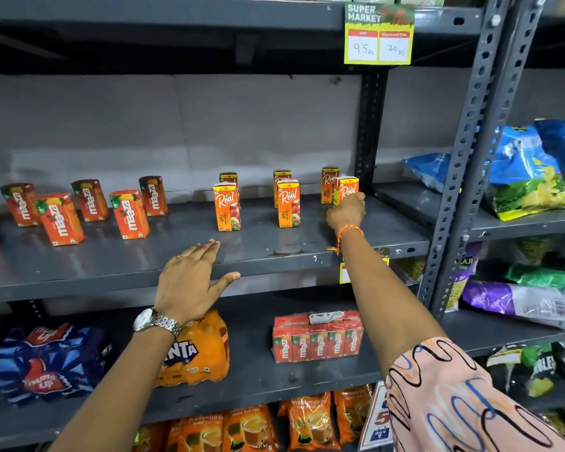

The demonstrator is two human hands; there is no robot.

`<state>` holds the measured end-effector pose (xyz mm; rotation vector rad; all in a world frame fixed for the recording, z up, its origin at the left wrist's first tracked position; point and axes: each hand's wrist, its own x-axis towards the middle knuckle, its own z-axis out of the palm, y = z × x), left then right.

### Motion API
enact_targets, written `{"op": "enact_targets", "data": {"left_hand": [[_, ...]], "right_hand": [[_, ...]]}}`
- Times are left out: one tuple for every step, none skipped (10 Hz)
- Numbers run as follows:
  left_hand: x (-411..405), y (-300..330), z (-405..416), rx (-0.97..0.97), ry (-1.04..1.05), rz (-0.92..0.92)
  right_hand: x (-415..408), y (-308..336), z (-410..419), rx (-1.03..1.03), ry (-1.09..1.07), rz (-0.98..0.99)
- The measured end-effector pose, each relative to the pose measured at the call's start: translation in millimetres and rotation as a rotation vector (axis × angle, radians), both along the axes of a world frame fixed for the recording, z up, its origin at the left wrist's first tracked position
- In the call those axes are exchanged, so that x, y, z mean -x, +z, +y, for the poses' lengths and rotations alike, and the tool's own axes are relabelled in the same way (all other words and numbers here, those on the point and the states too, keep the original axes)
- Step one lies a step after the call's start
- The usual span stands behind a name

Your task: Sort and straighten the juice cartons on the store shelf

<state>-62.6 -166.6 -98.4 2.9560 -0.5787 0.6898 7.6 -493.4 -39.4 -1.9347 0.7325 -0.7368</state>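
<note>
Head view, and nearest to us the left hand (190, 278) lies flat on the front lip of the grey shelf (111, 269), fingers spread, holding nothing. Reach a little deeper and the right hand (346, 213) is stretched out to the far right end, fingers wrapped round the front right Real carton (348, 190), gripping it low on the body, an orange thread band on that wrist.

These are small card cartons. I'd call them light and fairly stiff, smooth-sided, easy to tip and likely to dent if squeezed hard, so a pinch across the two broad faces near the middle looks the safest hold.

Count them with me. Real apple cartons (227, 207): six in view, three pairs standing upright one behind the other, well spaced across the right half of the shelf. Over on the left, the Maaza cartons (129, 214): five clearly shown, all upright but turned at odd angles, two forward and three behind. Something orange is cut off at the left edge; what it is, I cannot tell.
</note>
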Motion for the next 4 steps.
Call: {"op": "enact_targets", "data": {"left_hand": [[1.6,1.7,-1.0,0.009,0.001,0.015],[1.3,3.6,-0.9,0.002,0.007,0.022],[4.3,1.9,-1.1,0.009,0.0,0.024],[2.4,9.2,-2.5,0.099,0.003,0.114]], "right_hand": [[1.9,0.8,0.8,-0.004,-0.004,0.004],[1.0,-0.4,0.2,-0.008,0.004,0.005],[9.7,2.4,4.7,-0.012,0.017,0.022],[15.0,2.7,15.0,0.037,-0.003,-0.041]]}}
